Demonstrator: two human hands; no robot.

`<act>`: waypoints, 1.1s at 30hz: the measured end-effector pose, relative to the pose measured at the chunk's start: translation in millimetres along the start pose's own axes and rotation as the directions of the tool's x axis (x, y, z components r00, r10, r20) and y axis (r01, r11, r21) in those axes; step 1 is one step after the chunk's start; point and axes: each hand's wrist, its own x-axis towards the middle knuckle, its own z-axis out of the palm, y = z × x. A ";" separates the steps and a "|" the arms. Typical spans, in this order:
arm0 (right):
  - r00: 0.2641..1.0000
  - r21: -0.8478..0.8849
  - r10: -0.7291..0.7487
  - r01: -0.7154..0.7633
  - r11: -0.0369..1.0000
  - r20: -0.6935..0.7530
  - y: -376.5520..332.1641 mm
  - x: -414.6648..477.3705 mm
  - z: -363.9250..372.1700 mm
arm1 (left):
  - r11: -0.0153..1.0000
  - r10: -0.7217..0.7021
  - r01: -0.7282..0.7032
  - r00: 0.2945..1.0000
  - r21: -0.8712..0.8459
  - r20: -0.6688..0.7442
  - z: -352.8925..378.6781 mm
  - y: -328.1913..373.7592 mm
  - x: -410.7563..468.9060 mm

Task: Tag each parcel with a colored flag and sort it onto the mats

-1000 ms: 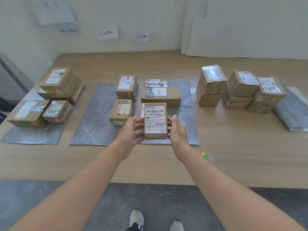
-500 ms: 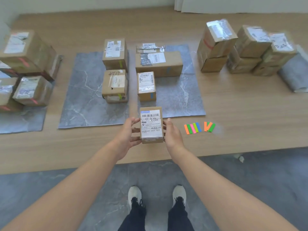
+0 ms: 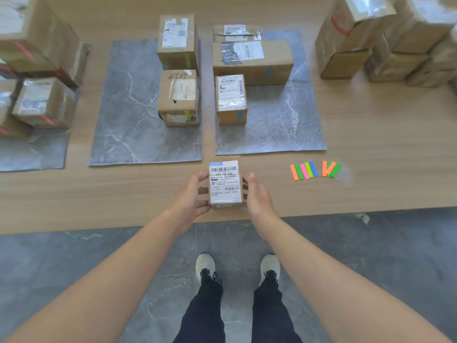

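Parcel-sorting room, labelled boxes (image 3: 178, 40), grey mats (image 3: 123, 107)

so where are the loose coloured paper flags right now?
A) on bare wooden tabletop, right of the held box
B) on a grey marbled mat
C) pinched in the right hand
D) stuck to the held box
A: the loose coloured paper flags lie on the bare wooden tabletop, to the right of the small labelled cardboard box held between the left hand and right hand.

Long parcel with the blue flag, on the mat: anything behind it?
Another taped parcel sits just behind the long parcel. Only its labelled top shows; its front face, and any flag there, is covered.
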 end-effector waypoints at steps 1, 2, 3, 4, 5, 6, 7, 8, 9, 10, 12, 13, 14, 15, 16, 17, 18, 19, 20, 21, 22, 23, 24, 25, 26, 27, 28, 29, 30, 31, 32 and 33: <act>1.000 -0.006 -0.003 0.003 1.000 0.001 0.7 -0.3 -0.1 | 1.000 0.003 -0.003 1.000 0.001 -0.002 0.4 -1.4 0.3; 1.000 -0.009 -0.004 0.004 1.000 0.003 1.8 -0.2 -0.5 | 1.000 0.004 -0.004 1.000 0.007 -0.005 1.3 -2.5 -0.7; 1.000 -0.012 -0.003 0.003 1.000 0.009 0.7 -2.0 -1.2 | 1.000 0.008 -0.008 1.000 0.015 -0.008 2.7 -3.2 -2.2; 1.000 -0.016 0.006 -0.006 1.000 0.012 -0.3 -3.4 -2.7 | 0.999 0.020 -0.019 1.000 0.030 -0.019 3.8 -3.5 -3.6; 1.000 -0.021 0.019 -0.019 1.000 0.009 -1.9 -5.0 -4.8 | 0.998 0.042 -0.039 0.998 0.053 -0.042 4.7 -4.0 -3.5; 1.000 -0.008 0.029 -0.029 1.000 0.007 -3.0 -6.2 -8.2 | 0.994 0.075 -0.068 0.994 0.081 -0.077 5.2 -3.3 -4.1; 0.999 0.003 0.039 -0.039 0.999 0.008 -2.2 -5.6 -12.5 | 0.988 0.117 -0.106 0.988 0.111 -0.104 6.6 -0.5 -6.0; 0.999 0.006 0.047 -0.047 0.999 0.006 -2.1 -5.0 -17.2 | 0.981 0.162 -0.146 0.979 0.131 -0.120 8.6 4.1 -8.6; 0.999 0.004 0.053 -0.053 0.999 -0.001 -2.9 -4.5 -21.7 | 0.975 0.192 -0.175 0.973 0.134 -0.130 10.8 9.4 -10.0; 0.998 0.002 0.055 -0.055 0.998 -0.009 -3.5 -3.9 -26.4 | 0.972 0.215 -0.198 0.967 0.130 -0.136 13.8 14.8 -12.2; 0.999 0.005 0.043 -0.043 0.999 -0.018 -7.2 -4.8 -36.0 | 0.961 0.262 -0.247 0.956 0.120 -0.130 21.9 24.5 -16.0; 0.999 0.008 0.035 -0.035 0.999 -0.021 -9.2 -5.0 -41.2 | 0.959 0.274 -0.261 0.953 0.109 -0.126 27.6 29.5 -19.4; 0.999 0.011 0.026 -0.025 1.000 -0.022 -11.5 -5.3 -47.3 | 0.958 0.281 -0.270 0.952 0.094 -0.125 34.6 34.8 -24.2; 1.000 0.008 0.014 -0.014 1.000 -0.020 -13.8 -5.2 -54.2 | 0.955 0.291 -0.282 0.949 0.091 -0.123 41.8 38.7 -27.3; 1.000 0.003 0.003 -0.003 1.000 -0.012 -15.9 -4.7 -62.1 | 0.949 0.309 -0.298 0.944 0.099 -0.116 49.9 42.0 -30.2; 1.000 -0.004 -0.006 0.006 1.000 0.000 -17.6 -3.5 -70.5 | 0.943 0.326 -0.316 0.939 0.106 -0.105 58.3 45.1 -32.8; 1.000 -0.011 -0.018 0.018 1.000 0.011 -19.3 -1.7 -79.3 | 0.938 0.339 -0.329 0.936 0.107 -0.099 66.8 48.5 -36.6; 0.999 -0.016 -0.032 0.032 0.999 0.014 -20.3 1.5 -88.4 | 0.936 0.347 -0.337 0.932 0.105 -0.100 75.6 51.3 -38.8; 0.999 -0.017 -0.044 0.044 0.999 0.009 -21.0 5.5 -97.5 | 0.933 0.356 -0.347 0.929 0.094 -0.103 85.3 53.6 -40.2; 0.999 -0.012 -0.053 0.053 0.999 0.003 -21.7 9.7 -106.4 | 0.931 0.362 -0.355 0.927 0.085 -0.101 95.0 54.6 -39.2; 0.998 -0.008 -0.058 0.058 0.998 -0.004 -22.0 13.4 -114.9 | 0.931 0.362 -0.355 0.927 0.081 -0.094 104.8 55.3 -37.8; 0.998 -0.006 -0.062 0.062 0.998 -0.012 -21.2 17.6 -123.1 | 0.933 0.357 -0.351 0.930 0.077 -0.085 114.7 54.6 -35.3; 0.997 -0.006 -0.070 0.070 0.998 -0.018 -20.5 21.2 -131.6 | 0.935 0.353 -0.348 0.932 0.068 -0.085 124.3 53.0 -31.1; 0.996 -0.015 -0.081 0.081 0.997 -0.024 -19.3 25.5 -139.3 | 0.940 0.341 -0.337 0.936 0.057 -0.082 133.8 50.7 -25.6; 0.995 -0.029 -0.096 0.095 0.995 -0.031 -18.7 29.0 -147.4 | 0.945 0.326 -0.323 0.942 0.051 -0.076 143.1 47.9 -20.7; 0.993 -0.050 -0.111 0.109 0.993 -0.037 -18.2 33.3 -155.2 | 0.951 0.308 -0.305 0.949 0.052 -0.064 152.3 45.2 -16.2; 0.991 -0.076 -0.124 0.120 0.990 -0.041 -17.5 37.9 -163.0 | 0.957 0.288 -0.286 0.956 0.053 -0.048 160.6 42.5 -12.7; 0.990 -0.106 -0.134 0.129 0.986 -0.043 -16.2 43.4 -170.3 | 0.965 0.261 -0.259 0.965 0.047 -0.039 168.1 39.8 -8.9; 0.989 -0.132 -0.145 0.138 0.982 -0.041 -15.4 47.9 -177.2 | 0.972 0.232 -0.230 0.972 0.036 -0.033 174.8 36.6 -5.1; 0.988 -0.149 -0.152 0.145 0.978 -0.038 -14.3 52.5 -183.6 | 0.978 0.206 -0.205 0.978 0.029 -0.026 181.1 33.3 -1.4; 0.987 -0.164 -0.159 0.151 0.975 -0.035 -13.0 57.1 -189.7 | 0.982 0.187 -0.187 0.982 0.024 -0.014 187.3 30.3 2.4; 0.987 -0.176 -0.160 0.153 0.972 -0.029 -11.1 61.8 -195.0 | 0.985 0.170 -0.170 0.985 0.026 -0.002 193.3 27.6 6.4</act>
